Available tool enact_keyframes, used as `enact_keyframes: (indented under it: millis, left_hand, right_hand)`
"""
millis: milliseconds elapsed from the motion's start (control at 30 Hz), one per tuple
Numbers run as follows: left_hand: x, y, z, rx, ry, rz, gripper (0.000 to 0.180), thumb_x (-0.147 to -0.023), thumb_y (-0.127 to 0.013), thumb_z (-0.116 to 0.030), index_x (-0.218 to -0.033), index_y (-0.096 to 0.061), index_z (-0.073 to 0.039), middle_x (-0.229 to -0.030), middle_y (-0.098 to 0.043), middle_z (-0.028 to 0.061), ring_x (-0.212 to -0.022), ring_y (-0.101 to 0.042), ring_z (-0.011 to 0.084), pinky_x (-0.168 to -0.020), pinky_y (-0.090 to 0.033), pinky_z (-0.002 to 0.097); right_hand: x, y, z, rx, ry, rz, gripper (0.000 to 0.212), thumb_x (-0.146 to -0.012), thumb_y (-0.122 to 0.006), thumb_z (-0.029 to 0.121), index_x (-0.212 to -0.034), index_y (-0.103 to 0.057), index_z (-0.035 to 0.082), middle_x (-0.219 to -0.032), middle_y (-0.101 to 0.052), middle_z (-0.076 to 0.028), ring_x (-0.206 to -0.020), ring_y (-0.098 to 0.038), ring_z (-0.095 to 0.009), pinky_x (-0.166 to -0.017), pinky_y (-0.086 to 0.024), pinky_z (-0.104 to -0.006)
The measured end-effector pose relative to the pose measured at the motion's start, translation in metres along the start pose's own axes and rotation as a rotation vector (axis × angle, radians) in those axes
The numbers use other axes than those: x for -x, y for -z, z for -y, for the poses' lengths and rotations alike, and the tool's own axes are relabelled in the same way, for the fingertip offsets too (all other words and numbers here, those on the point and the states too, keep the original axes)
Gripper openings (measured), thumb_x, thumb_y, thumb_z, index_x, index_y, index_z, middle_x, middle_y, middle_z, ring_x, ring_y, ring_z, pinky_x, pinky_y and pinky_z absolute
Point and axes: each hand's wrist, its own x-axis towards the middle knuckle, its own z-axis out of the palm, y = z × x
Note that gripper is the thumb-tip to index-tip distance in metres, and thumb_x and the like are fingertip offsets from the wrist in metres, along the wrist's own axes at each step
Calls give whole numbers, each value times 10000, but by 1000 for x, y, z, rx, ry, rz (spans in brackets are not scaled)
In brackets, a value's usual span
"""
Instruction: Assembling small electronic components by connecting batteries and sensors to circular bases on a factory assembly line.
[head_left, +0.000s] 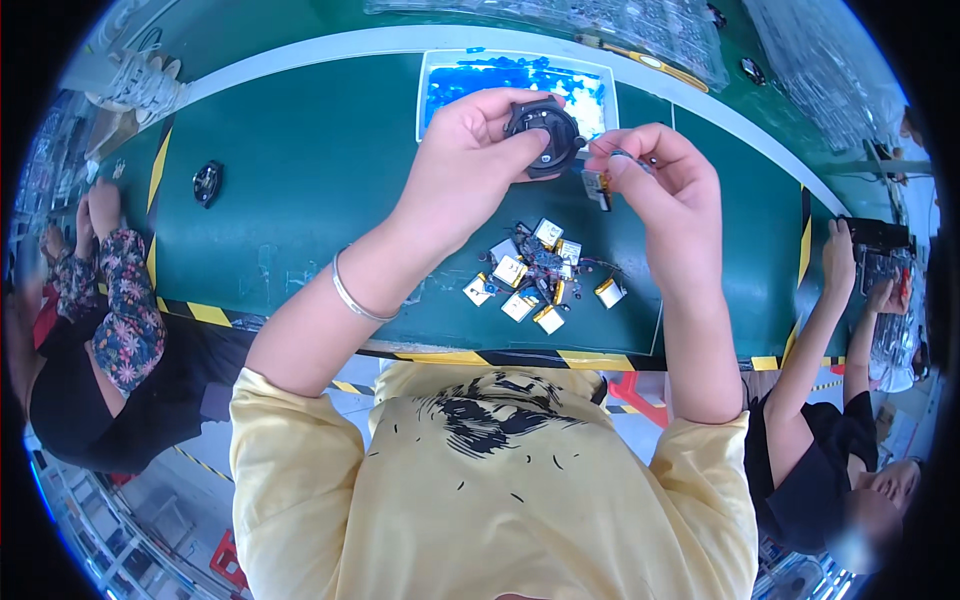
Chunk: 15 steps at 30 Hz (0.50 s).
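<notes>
My left hand [485, 150] grips a round black watch case [562, 140], its hollow inside turned up and my thumb lying across it. Just to the right, my right hand [665, 175] pinches a small battery [594, 186] with a circuit piece and thin wires, close to the case's edge. Whether a wire joins the two is too fine to tell. Below my hands, a loose pile of small silver batteries [510, 270] with yellow tape, dark parts and wires lies on the green table [330, 170].
Behind my hands stands a white tray [420, 100] with blue pieces. A black watch [207, 184] lies at the left. Clear plastic trays [640, 30] and a yellow-handled tool [670, 72] are at the back. Co-workers sit on both sides, beyond yellow-black tape [157, 185].
</notes>
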Motion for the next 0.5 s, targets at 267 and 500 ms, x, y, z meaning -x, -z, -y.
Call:
enact_keyframes:
  millis: [267, 500]
  left_hand:
    - [9, 1, 15, -67, -90, -3, 271, -897, -542, 81, -1165, -560, 53, -1103, -654, 117, -964, -655, 138, -823, -564, 257]
    - [14, -2, 17, -88, -181, 2, 261, -886, -538, 99, -1143, -565, 64, -1108, -658, 126, -974, -654, 142, -841, -547, 255]
  right_hand:
    - [4, -13, -27, 63, 90, -1, 116, -825, -656, -45, -905, -579, -11, -971, -606, -45, -885, -568, -66, -759, -492, -207]
    - [6, -14, -29, 30, 117, -22, 127, -816, -651, -61, -900, -573, -7, -960, -608, -51, -910, -576, -89, -850, -482, -240]
